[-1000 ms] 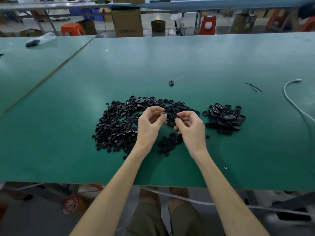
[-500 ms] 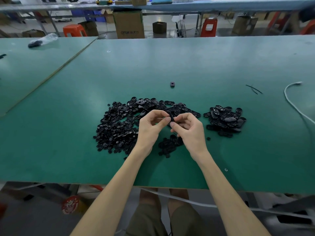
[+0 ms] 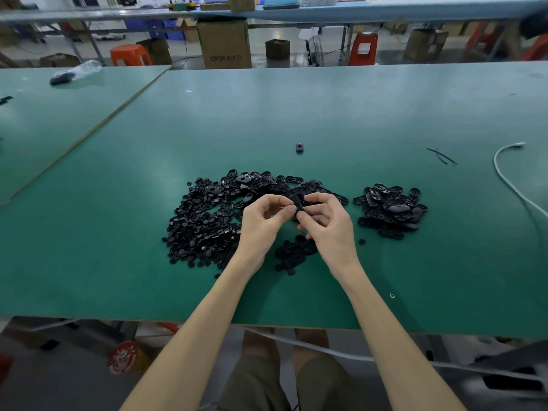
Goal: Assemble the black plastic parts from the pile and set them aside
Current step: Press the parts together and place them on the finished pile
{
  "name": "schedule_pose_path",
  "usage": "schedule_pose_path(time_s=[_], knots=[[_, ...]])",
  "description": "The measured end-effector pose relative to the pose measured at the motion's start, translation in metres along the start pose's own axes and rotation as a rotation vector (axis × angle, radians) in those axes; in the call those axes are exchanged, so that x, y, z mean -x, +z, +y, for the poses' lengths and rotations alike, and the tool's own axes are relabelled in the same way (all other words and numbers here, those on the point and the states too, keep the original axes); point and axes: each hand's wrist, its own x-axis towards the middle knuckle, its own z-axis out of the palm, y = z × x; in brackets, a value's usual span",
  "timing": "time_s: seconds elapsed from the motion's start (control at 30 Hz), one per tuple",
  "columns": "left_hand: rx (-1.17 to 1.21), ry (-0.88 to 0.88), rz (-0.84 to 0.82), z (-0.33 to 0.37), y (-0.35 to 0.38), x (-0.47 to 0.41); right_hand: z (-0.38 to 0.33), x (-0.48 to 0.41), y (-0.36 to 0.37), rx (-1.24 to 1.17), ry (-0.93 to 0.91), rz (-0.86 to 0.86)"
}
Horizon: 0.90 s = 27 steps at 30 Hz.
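Green desk (image 3: 296, 114) fills most of the view, with a second green desk (image 3: 59, 114) butted against it on the left. Factory floor with cartons and stools lies behind. Large cardboard box (image 3: 224, 44) stands past the far edge, top hidden, contents not visible. Smaller open box (image 3: 277, 48) to its right, inside just dark. Clear plastic bag (image 3: 77, 72) on the second desk holds something black, can't tell what. Main pile (image 3: 204, 221) of black plastic parts sits centre-left, a mix of oval plates and small round bits. Separate heap (image 3: 391, 207) of oval pieces lies to the right, apart from the pile. Small cluster (image 3: 292, 253) nearer the person is partly hidden between the wrists. Left hand (image 3: 261, 223) and right hand (image 3: 329, 223) meet just above the pile's right end, each grip pinched thumb-to-forefinger on one black part (image 3: 297, 203). Part looks oblong, long axis roughly pointing away from the person. Fingers cover much of it, so detail is unreadable. White cable (image 3: 504, 173) curls in on the right, cut off by the frame. Lone part (image 3: 299, 148) sits further back, mid-desk
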Motion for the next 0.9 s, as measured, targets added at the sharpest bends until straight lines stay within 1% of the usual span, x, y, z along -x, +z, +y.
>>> schedule_pose_path(time_s=[0.17, 0.33, 0.47, 0.63, 0.8, 0.9], knots=[[0.002, -0.006, -0.002, 0.0001, 0.0, -0.0007, 0.0019, -0.0009, 0.0001, 0.017, -0.013, 0.014], [0.068, 0.008, 0.051, -0.0001, -0.001, -0.0016, 0.0028, -0.0027, -0.0038, -0.085, -0.016, 0.126], [0.065, 0.027, 0.029, -0.0009, -0.0013, -0.0003, 0.003, -0.0025, -0.0023, -0.034, -0.024, 0.086], [0.044, 0.061, 0.0, -0.0008, -0.0023, -0.0002, 0.0009, -0.0014, -0.0036, -0.07, -0.014, 0.086], [0.064, 0.022, 0.008, 0.0, -0.0009, 0.0013, 0.0011, -0.0008, -0.0029, -0.078, 0.016, 0.078], [0.056, 0.014, -0.022, 0.0003, -0.0007, 0.0013, 0.0022, -0.0016, -0.0032, -0.014, -0.007, 0.045]])
